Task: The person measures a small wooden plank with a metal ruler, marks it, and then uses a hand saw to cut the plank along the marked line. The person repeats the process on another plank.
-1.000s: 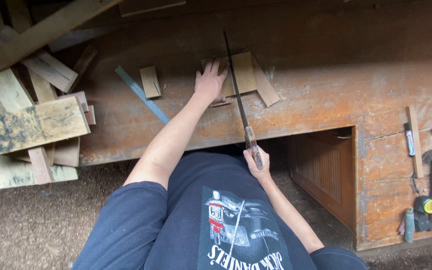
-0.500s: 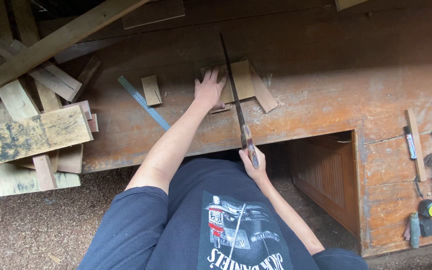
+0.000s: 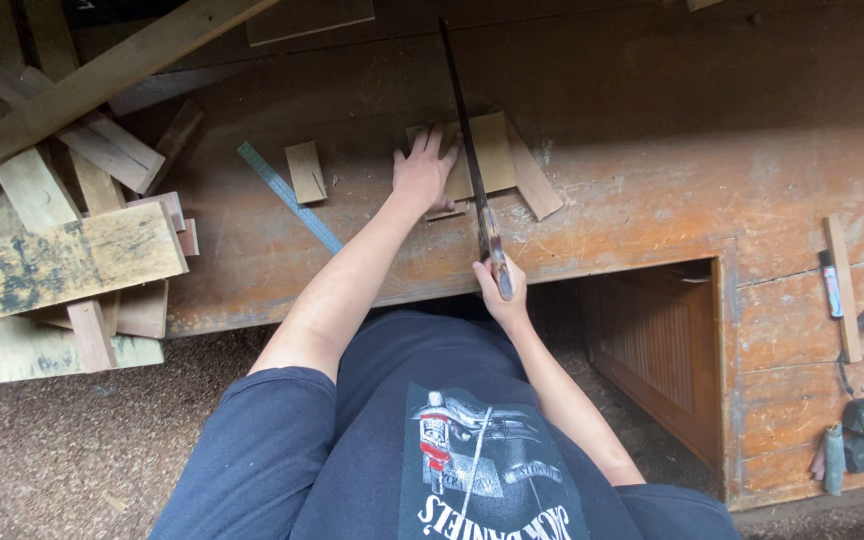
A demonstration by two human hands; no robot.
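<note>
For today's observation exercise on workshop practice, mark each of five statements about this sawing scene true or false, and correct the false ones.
1. The right hand grips the handle of a hand saw. True.
2. The left hand rests flat on a thin wooden board on the workbench. True.
3. The blue metal ruler lies to the right of the saw. False: it lies to the left, beyond the left forearm.
4. The saw blade runs on the left side of the left hand. False: it runs just right of that hand, across the board.
5. A small wooden block lies beside the ruler. True.
</note>
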